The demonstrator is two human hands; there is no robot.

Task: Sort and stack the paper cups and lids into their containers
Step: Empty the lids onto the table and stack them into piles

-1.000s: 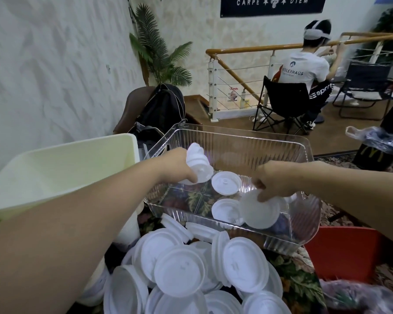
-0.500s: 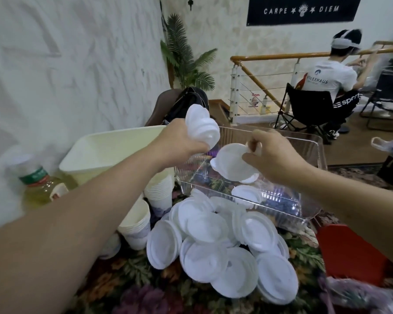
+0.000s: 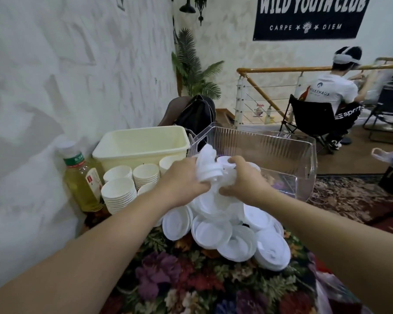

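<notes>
**Head view: both hands on the lid stack**

Head camera shows the left hand gripping a nested stack of white lids, while the right hand pinches one lid against it, above the near rim of the clear ribbed bin. Loose lids heap on the floral cloth. Stacked paper cups stand before the cream tub. A wall banner reads "CARPE DIEM".

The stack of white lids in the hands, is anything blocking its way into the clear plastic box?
Nothing visible: the stack of white plastic lids is held right at the clear ribbed plastic box, whose top is open.
</notes>
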